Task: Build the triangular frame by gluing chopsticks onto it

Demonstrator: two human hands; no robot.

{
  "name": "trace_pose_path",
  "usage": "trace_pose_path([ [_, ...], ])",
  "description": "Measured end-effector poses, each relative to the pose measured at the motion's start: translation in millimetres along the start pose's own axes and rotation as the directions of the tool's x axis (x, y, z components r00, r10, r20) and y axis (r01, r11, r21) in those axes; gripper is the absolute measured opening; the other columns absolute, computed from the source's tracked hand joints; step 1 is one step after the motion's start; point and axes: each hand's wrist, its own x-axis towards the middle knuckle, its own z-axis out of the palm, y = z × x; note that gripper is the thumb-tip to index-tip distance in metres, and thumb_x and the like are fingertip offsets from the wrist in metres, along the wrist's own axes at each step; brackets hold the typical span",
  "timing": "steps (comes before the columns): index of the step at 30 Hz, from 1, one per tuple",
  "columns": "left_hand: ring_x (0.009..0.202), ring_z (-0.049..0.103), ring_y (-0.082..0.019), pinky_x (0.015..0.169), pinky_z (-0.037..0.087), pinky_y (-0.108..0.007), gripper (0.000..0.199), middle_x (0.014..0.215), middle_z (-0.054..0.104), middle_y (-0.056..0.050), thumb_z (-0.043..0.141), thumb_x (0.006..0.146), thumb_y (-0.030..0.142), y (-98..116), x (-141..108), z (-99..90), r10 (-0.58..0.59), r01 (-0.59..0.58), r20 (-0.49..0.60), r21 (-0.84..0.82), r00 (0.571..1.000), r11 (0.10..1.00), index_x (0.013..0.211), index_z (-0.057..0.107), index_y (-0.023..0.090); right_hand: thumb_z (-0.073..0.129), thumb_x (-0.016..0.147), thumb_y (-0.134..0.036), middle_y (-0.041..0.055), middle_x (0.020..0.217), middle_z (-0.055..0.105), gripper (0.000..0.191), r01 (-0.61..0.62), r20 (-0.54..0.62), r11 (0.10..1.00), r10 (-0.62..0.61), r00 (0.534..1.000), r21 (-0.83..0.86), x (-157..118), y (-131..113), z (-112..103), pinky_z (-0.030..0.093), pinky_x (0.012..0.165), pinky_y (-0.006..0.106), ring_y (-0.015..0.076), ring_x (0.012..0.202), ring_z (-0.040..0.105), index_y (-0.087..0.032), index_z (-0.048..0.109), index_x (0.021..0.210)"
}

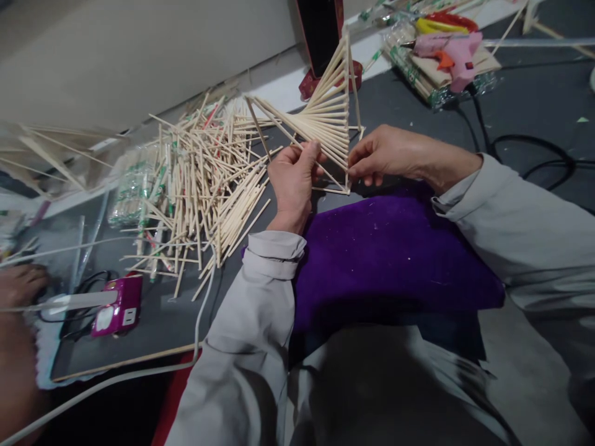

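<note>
One magenta box [121,306] sits by the near left corner of the surface [162,322]. Loose sticks [199,167] spread towards its far edge. The left hand [294,176] pinches the twisted stick frame [332,118]; the right hand [388,155], fingers curled, touches its near corner (grip hard to tell). A glue gun [458,49] tops packets [411,71] near the far edge.
</note>
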Motion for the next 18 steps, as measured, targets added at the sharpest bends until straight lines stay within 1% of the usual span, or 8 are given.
trace_pose_path([
  [3, 0.049, 0.054, -0.008, 0.046, 0.043, -0.022, 0.029, 0.067, 0.066, 0.001, 0.073, 0.081, 0.044, 0.2, -0.2, -0.1, 0.004, -0.004, 0.0, -0.014, 1.0, 1.0, 0.068, 0.06, 0.021, 0.069, 0.081, -0.016, 0.0028, 0.064, 0.065, 0.011, 0.003, -0.013, 1.0, -0.002, 1.0, 0.011, 0.2, -2.3, 6.6, 0.041, 0.042, 0.018, 0.0073, 0.05, 0.054, -0.014, 0.068, 0.07],
  [7, 0.049, 0.054, -0.007, 0.047, 0.042, -0.022, 0.029, 0.067, 0.066, 0.001, 0.074, 0.081, 0.042, 1.4, -0.5, 0.0, -0.004, 0.004, 0.002, -0.015, 1.0, 1.0, 0.068, 0.059, 0.02, 0.062, 0.084, -0.012, 0.0021, 0.062, 0.063, 0.014, -0.01, -0.015, 1.0, 0.01, 1.0, 0.012, -1.3, -5.0, 9.5, 0.04, 0.042, 0.018, 0.0067, 0.05, 0.053, -0.014, 0.065, 0.07],
  [13, 0.05, 0.054, -0.007, 0.047, 0.04, -0.02, 0.03, 0.066, 0.067, 0.001, 0.073, 0.081, 0.042, 2.5, 0.0, 0.7, -0.024, 0.024, -0.007, 0.015, 1.0, 1.0, 0.069, 0.058, 0.02, 0.072, 0.081, -0.022, 0.0012, 0.061, 0.061, 0.019, -0.018, 0.011, 1.0, 0.017, 1.0, 0.026, 1.9, -1.0, 7.8, 0.043, 0.044, 0.021, 0.009, 0.05, 0.054, -0.019, 0.063, 0.065],
  [18, 0.049, 0.053, -0.006, 0.046, 0.039, -0.019, 0.028, 0.066, 0.067, 0.002, 0.073, 0.081, 0.041, 2.2, 0.7, 0.7, -0.032, 0.032, 0.0, 0.004, 0.999, 0.999, 0.07, 0.059, 0.019, 0.07, 0.083, -0.02, 0.0013, 0.061, 0.061, 0.019, -0.015, 0.022, 1.0, 0.015, 1.0, 0.009, 1.9, -1.7, 7.5, 0.045, 0.048, 0.023, 0.0099, 0.051, 0.056, -0.019, 0.063, 0.065],
])
